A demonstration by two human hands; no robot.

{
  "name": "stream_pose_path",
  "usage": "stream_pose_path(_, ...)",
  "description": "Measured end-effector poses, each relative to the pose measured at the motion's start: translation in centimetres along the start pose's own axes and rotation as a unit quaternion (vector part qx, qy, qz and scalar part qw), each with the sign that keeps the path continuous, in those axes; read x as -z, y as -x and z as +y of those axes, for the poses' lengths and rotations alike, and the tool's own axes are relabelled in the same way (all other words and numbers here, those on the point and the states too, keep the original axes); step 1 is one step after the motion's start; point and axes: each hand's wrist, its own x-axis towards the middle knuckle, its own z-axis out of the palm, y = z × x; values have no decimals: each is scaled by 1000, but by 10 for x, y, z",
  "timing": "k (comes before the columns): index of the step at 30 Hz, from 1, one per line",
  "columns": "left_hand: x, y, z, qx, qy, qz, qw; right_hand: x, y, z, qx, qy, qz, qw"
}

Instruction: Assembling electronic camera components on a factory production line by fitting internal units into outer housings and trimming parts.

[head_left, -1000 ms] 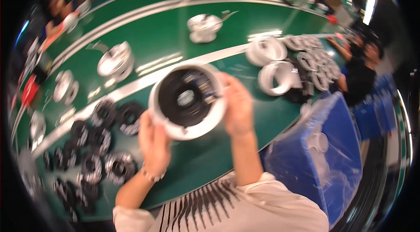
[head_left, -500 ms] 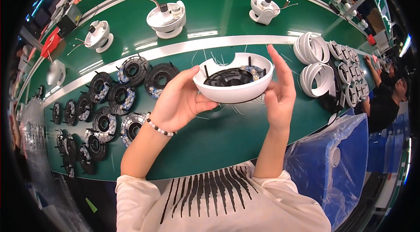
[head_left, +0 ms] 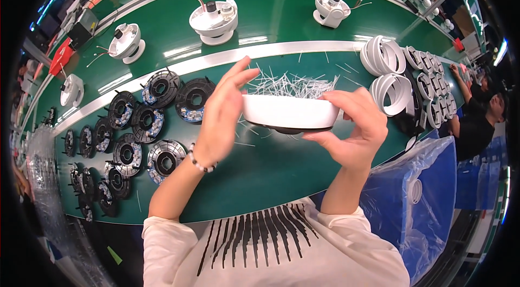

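A white round plastic housing [head_left: 290,112] with a black base along its underside is held up over the green table, side-on, so its inside is hidden. My right hand [head_left: 357,124] grips its right end, thumb below and fingers on top. Against the left end, my left hand [head_left: 219,113] stands with fingers stretched upward; whether its palm presses on the housing is hard to tell. Just behind the housing lies a pile of thin white strips [head_left: 292,86].
Several black discs with circuit boards [head_left: 129,155] lie at the left. White rings [head_left: 389,95] are stacked at the right beside smaller ring parts [head_left: 433,89]. White half-round units with wires [head_left: 214,21] stand on the far green surface [head_left: 276,11]. A plastic-lined blue bin [head_left: 406,195] is at lower right.
The housing has tilted so its open top no longer faces me. My left hand has let go and straightened its fingers; my right hand has closed on the right end. The strip pile shows now.
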Motion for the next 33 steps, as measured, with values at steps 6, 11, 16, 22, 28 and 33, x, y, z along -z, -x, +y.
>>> stream_pose_path(6,-8,4,14,-275,-173,8,946,-11,0,3,44,-51,-36,997)
stream_pose_path(11,-2,11,6,-256,-26,7,966,-19,0,-1,-32,-241,-58,968)
stream_pose_path(16,-6,13,5,-249,75,24,965,-21,3,-11,-21,-241,-38,969)
stream_pose_path(22,-2,18,4,-249,65,44,965,-29,5,-19,-27,-215,-10,976)
stream_pose_path(28,3,20,1,-95,218,34,971,-25,-2,-18,-74,-288,-26,954)
stream_pose_path(33,6,14,5,-81,232,26,969,-17,-5,-26,-104,-301,-41,947)
